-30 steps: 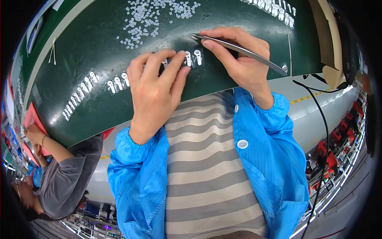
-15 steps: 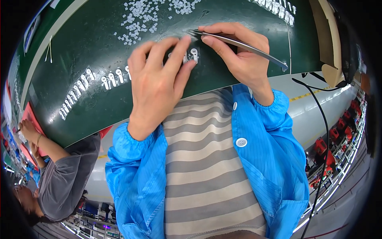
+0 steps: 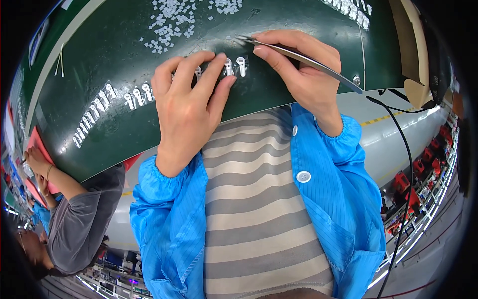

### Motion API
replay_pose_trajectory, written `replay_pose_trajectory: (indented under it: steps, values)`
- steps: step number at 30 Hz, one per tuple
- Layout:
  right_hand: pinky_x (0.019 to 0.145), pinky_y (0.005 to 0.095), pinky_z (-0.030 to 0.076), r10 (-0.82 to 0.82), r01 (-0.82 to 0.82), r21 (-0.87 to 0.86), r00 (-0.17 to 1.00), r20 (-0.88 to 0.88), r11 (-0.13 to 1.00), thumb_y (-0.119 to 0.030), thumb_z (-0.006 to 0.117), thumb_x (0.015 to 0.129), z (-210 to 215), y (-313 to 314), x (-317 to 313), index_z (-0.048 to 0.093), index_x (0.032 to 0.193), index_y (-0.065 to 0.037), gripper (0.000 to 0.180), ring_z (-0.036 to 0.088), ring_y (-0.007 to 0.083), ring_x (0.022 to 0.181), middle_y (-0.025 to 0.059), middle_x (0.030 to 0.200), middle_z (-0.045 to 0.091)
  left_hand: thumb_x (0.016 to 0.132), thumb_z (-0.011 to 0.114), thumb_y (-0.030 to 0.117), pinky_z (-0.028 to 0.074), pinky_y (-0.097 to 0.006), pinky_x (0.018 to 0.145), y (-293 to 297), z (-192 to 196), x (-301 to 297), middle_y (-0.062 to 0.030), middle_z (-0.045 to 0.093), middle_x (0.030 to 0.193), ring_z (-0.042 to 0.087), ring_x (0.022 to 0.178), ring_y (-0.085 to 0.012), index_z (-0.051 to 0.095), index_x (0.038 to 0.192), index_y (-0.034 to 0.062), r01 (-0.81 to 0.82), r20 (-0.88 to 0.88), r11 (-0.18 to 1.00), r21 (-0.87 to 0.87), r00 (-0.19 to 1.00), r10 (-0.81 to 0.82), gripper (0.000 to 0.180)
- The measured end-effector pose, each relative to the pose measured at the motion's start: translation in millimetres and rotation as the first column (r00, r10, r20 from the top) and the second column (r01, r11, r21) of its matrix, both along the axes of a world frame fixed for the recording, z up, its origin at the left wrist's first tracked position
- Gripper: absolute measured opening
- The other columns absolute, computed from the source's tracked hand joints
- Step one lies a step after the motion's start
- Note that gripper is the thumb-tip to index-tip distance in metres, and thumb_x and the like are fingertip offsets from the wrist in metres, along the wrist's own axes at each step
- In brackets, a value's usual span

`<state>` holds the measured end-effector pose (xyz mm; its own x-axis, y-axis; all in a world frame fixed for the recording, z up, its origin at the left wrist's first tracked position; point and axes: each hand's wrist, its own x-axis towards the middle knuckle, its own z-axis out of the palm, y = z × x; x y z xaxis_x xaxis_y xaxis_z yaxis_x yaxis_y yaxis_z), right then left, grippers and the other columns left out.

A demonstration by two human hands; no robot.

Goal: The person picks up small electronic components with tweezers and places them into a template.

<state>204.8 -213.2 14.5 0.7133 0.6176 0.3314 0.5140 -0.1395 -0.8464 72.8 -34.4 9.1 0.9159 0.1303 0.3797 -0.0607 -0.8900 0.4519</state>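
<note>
My right hand (image 3: 303,67) pinches metal tweezers (image 3: 298,56), their tips resting on the green table (image 3: 298,20) near a small white chip. My left hand (image 3: 186,102) lies flat, fingertips pressing on small white keyhole-shaped parts (image 3: 235,66) lined up in a row. More of these parts (image 3: 138,94) continue to the left. A loose pile of tiny white pieces (image 3: 169,22) lies farther up the table.
A long row of white parts (image 3: 92,117) runs toward the left table edge. Another person in a grey sleeve (image 3: 74,219) works at the far left beside red sheets (image 3: 35,144). A black cable (image 3: 398,129) hangs at the right. More white parts (image 3: 351,7) sit top right.
The tweezers' tips moved slightly up toward the loose pieces. My left hand stayed on the row of parts, with its fingers shifting a little.
</note>
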Motion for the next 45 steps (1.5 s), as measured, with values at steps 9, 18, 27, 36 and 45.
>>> replay_pose_trajectory:
  steps: [9, 18, 27, 36, 45]
  values:
    - [0.080, 0.0260, 0.060, -0.071, 0.072, -0.089, 0.997, 0.014, 0.993, 0.001, 0.080, 0.089, -2.2, 4.6, -5.9, 0.078, 0.106, 0.003, 0.017, 0.077, 0.0162, 0.089, 0.0109, 0.101, 0.080, 0.081, 0.086, 0.015, 0.044, -0.040, 0.092, -17.1, -4.2, -12.3, -0.0006, 0.068, 0.114, 0.057, 0.104, -0.0260, 0.079, 0.109, 0.0120, 0.069, 0.032, 0.993, -0.093, 0.997, -0.066, 0.029]
    - [0.082, 0.0297, 0.063, 0.223, -0.236, -0.053, 0.959, -0.176, 0.970, 0.003, 0.076, 0.091, 5.4, -21.3, 37.6, 0.079, 0.104, 0.002, 0.014, 0.079, 0.0221, 0.092, 0.0126, 0.101, 0.080, 0.081, 0.086, 0.018, 0.045, -0.039, 0.092, -18.3, -4.3, -14.5, -0.0007, 0.068, 0.115, 0.057, 0.106, -0.0249, 0.080, 0.112, 0.0129, 0.066, 0.008, 0.997, -0.037, 0.998, -0.066, 0.032]
    - [0.085, 0.0336, 0.063, 0.436, -0.436, -0.200, 0.899, -0.046, 0.877, 0.002, 0.074, 0.088, 21.1, -19.5, 45.0, 0.079, 0.099, 0.001, 0.012, 0.079, 0.0279, 0.095, 0.0148, 0.099, 0.080, 0.081, 0.086, 0.019, 0.045, -0.039, 0.093, -18.8, -3.7, -12.5, -0.0004, 0.067, 0.116, 0.057, 0.106, -0.0251, 0.080, 0.113, 0.0131, 0.071, -0.004, 0.997, -0.019, 0.997, -0.071, 0.033]
    - [0.084, 0.0337, 0.063, 0.495, -0.475, -0.194, 0.866, 0.066, 0.858, 0.004, 0.074, 0.086, 17.3, -19.7, 48.1, 0.078, 0.097, 0.002, 0.012, 0.079, 0.0290, 0.094, 0.0156, 0.099, 0.079, 0.082, 0.086, 0.020, 0.044, -0.039, 0.094, -19.3, -3.5, -11.9, 0.0002, 0.067, 0.116, 0.056, 0.107, -0.0246, 0.078, 0.117, 0.0130, 0.064, -0.012, 0.998, -0.006, 0.998, -0.064, 0.037]
    - [0.085, 0.0313, 0.063, 0.278, -0.307, -0.151, 0.943, -0.182, 0.940, 0.003, 0.076, 0.089, 12.9, -21.9, 43.8, 0.078, 0.102, 0.003, 0.013, 0.079, 0.0234, 0.094, 0.0138, 0.100, 0.080, 0.086, 0.083, 0.025, 0.041, -0.040, 0.096, -27.9, 4.9, -7.5, 0.0005, 0.065, 0.116, 0.054, 0.110, -0.0248, 0.074, 0.119, 0.0148, 0.005, -0.054, 0.988, 0.151, 0.999, 0.003, 0.036]
